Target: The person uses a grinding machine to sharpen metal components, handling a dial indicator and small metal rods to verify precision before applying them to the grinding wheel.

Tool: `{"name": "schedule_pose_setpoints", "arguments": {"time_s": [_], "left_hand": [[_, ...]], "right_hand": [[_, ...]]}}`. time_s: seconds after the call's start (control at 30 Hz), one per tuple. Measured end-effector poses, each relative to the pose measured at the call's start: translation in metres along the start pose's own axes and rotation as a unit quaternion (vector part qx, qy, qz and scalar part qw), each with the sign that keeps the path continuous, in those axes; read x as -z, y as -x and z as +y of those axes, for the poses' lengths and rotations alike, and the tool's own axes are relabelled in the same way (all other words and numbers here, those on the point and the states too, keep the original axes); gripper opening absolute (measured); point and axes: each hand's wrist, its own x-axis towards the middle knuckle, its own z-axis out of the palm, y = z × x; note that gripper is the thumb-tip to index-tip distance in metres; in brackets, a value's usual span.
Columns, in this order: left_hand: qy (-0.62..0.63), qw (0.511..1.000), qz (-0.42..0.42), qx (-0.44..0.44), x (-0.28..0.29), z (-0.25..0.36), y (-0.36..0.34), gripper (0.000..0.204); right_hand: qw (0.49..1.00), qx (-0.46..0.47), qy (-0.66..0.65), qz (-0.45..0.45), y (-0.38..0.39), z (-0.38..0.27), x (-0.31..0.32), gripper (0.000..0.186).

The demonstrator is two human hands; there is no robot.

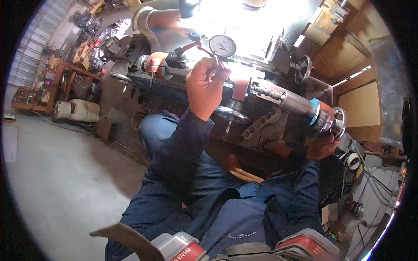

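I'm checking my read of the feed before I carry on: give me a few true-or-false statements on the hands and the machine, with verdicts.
1. The left hand is raised close to the round dial gauge. True.
2. Both hands are up at the dial gauge. False: the right hand is down at the far-right handwheel.
3. Neither hand is on the middle handwheel. True.
4. The ring beside the right-end orange collar is green. False: the ring beside that orange collar is blue.
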Motion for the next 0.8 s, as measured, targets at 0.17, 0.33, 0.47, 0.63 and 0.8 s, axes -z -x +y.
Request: {"name": "schedule_pose_setpoints", "arguments": {"time_s": [0.17,0.33,0.47,0.63,0.8], "left_hand": [[-0.080,0.996,-0.014,-0.030,0.001,0.000,-0.001,0.014],[-0.149,0.985,-0.049,-0.067,0.004,0.013,-0.005,0.007],[-0.154,0.977,-0.121,-0.087,0.010,0.015,-0.010,0.003],[-0.114,0.985,-0.064,-0.111,0.003,0.016,-0.005,0.004],[-0.149,0.984,-0.058,-0.085,0.009,0.013,-0.005,0.006]], "right_hand": [[0.991,0.013,-0.110,-0.076,-0.003,0.000,0.005,0.072],[0.990,-0.005,-0.110,-0.088,-0.004,0.002,0.004,0.077],[0.996,0.017,-0.073,-0.049,-0.002,0.000,0.004,0.078],[0.992,0.050,-0.098,-0.060,-0.004,-0.011,0.011,0.073],[0.992,0.053,-0.057,-0.102,-0.009,-0.019,0.026,0.066]]}}
